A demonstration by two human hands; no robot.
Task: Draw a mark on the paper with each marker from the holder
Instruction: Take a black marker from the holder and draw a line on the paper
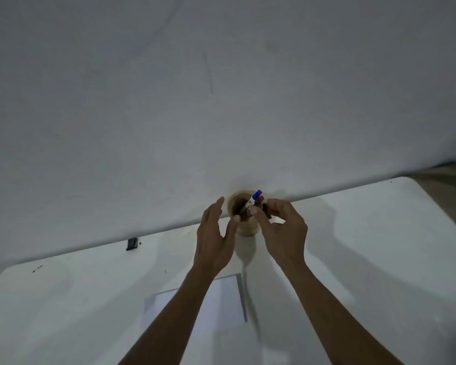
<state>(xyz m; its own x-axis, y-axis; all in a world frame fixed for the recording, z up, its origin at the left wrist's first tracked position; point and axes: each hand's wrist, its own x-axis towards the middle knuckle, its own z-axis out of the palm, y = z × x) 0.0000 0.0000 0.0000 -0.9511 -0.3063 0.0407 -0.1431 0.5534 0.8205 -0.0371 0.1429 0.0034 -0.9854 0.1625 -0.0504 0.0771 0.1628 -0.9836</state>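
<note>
Fingers [258,214] of right hand [282,233] pinch black marker [267,209] beside holder [244,219] — left hand [215,238] open.

Markers [251,204] in holder [244,227], behind paper [216,304], on table [366,259].

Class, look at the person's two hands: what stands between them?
In the head view, the tan holder stands between the left hand and the right hand, with the blue-capped marker sticking out of it.
</note>
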